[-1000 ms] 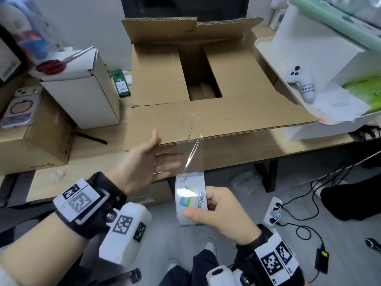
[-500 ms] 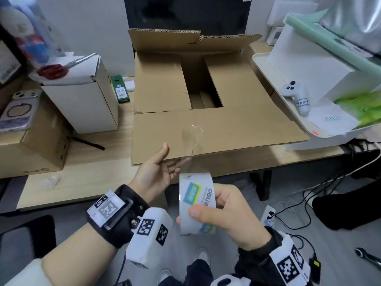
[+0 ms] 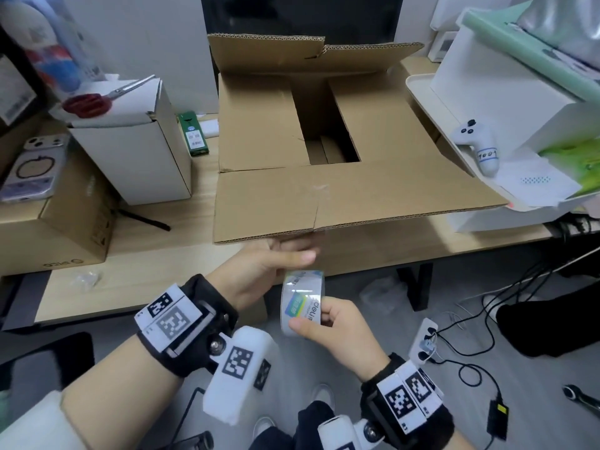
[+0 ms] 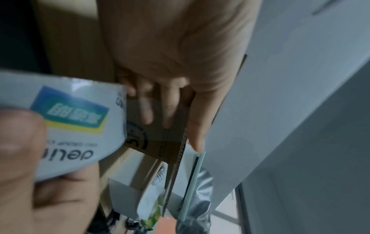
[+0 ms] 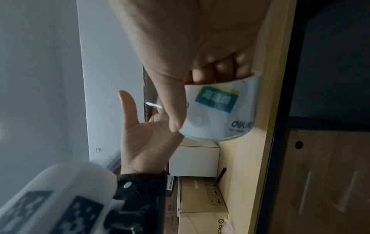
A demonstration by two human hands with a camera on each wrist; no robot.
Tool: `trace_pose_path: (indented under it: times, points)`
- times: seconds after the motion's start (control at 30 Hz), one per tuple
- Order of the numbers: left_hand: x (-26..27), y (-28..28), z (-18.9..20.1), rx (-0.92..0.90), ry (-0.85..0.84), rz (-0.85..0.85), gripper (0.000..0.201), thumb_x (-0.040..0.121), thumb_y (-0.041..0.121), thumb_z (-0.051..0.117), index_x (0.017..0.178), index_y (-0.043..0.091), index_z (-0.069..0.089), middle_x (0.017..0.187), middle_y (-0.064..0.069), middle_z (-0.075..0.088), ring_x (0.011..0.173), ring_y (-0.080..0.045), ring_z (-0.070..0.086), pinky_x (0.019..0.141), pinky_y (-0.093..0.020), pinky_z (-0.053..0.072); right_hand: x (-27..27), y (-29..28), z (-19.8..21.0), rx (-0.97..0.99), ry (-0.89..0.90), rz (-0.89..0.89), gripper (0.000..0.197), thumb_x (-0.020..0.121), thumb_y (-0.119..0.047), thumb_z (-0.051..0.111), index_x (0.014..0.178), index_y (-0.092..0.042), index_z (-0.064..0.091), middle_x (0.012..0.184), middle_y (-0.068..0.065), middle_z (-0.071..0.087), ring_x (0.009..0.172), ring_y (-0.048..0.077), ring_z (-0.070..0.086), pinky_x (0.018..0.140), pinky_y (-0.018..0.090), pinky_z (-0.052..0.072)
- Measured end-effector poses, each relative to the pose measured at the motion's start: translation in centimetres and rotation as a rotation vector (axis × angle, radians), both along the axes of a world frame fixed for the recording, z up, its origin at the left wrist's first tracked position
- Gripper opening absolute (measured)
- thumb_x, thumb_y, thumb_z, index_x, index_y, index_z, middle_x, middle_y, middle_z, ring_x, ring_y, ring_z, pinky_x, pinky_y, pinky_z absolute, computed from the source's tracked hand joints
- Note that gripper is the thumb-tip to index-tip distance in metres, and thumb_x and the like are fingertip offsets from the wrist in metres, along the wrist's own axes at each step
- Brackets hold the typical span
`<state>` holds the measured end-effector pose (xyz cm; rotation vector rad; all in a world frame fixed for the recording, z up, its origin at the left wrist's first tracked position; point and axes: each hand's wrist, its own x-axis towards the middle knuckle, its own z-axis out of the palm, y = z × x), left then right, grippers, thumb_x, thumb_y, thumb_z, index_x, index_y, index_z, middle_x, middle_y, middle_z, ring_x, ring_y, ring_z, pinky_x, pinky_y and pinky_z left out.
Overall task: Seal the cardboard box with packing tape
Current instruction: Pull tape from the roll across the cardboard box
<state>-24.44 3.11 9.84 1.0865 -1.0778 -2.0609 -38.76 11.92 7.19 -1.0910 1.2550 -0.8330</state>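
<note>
The brown cardboard box [image 3: 373, 190] stands on the table with its flaps spread, and the near flap juts over the table edge toward me. A faint glint of clear tape [image 3: 321, 189] shows on that flap. My left hand [image 3: 292, 254] reaches under the flap's front edge. In the left wrist view its fingers [image 4: 168, 101] lie straight against the flap's underside [image 4: 158, 142]. My right hand [image 3: 313, 321] grips the white roll of packing tape [image 3: 302, 300] just below that edge, fingers through the core and thumb outside. The roll also shows in the left wrist view [image 4: 76, 126] and the right wrist view [image 5: 218, 110].
A white box with red-handled scissors [image 3: 87, 103] stands left of the cardboard box. A brown box carrying phones [image 3: 55, 228] sits at the far left. A white tray with a game controller [image 3: 477, 141] is at the right. A power strip [image 3: 425, 342] and cables lie on the floor.
My left hand has risen from beside the stretched tape to under the near flap's edge. The roll has moved up close to the flap, so the long free strip no longer shows.
</note>
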Motion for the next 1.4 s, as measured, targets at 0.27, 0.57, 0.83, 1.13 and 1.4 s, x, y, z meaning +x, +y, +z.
trace_pose_path:
  times: [0.27,0.57,0.83,1.13,1.4]
  points:
    - [0.1,-2.3,2.9,-0.319,-0.613,-0.592,0.087,0.069,0.015,0.080,0.140,0.024,0.032,0.133,0.013,0.049,0.122,-0.006,0.048,0.101,-0.018,0.041,-1.2,-1.2,1.2,-0.048,0.001,0.103,0.006,0.075,-0.007,0.075,0.078,-0.004,0.071,0.077,0.002,0.068,0.073,0.008,0.057,0.071,0.021,0.045]
    - [0.8,-5.8,6.8,-0.349,-0.785,-0.707,0.113,0.041,0.052,0.080,0.142,0.030,0.033,0.140,0.015,0.044,0.126,-0.008,0.045,0.088,-0.031,0.052,-3.2,-5.9,3.8,-0.280,0.169,0.079,0.011,0.066,-0.026,0.081,0.064,-0.029,0.070,0.068,-0.010,0.069,0.062,-0.003,0.055,0.065,0.016,0.044]
    - [1.2,-9.3,9.9,-0.288,-0.795,-0.702,0.097,0.040,0.056,0.086,0.126,0.034,0.048,0.132,0.005,0.056,0.124,-0.016,0.052,0.106,-0.044,0.040,-4.4,-16.3,12.8,-1.115,0.780,0.057,0.035,0.076,-0.052,0.057,0.092,-0.023,0.068,0.094,-0.008,0.067,0.092,0.013,0.060,0.100,0.028,0.027]
    - [1.3,-12.7,9.1,-0.164,-0.587,-0.295,0.080,0.054,0.050,0.080,0.120,0.012,0.056,0.107,-0.015,0.063,0.094,-0.032,0.046,0.084,-0.047,0.036,-3.4,-24.0,15.3,-0.998,1.028,0.184,0.041,0.078,-0.066,0.050,0.098,-0.035,0.069,0.101,-0.016,0.071,0.102,0.007,0.059,0.106,0.036,0.017]
    - [1.8,-16.3,8.2,-0.004,-0.393,-0.277,0.065,0.052,0.068,0.064,0.101,0.024,0.069,0.100,-0.007,0.061,0.084,-0.026,0.048,0.064,-0.029,0.039,-1.8,-31.0,16.3,-0.704,0.917,0.391,0.011,0.082,-0.038,0.065,0.071,-0.035,0.064,0.080,-0.009,0.067,0.087,0.014,0.060,0.079,0.033,0.047]
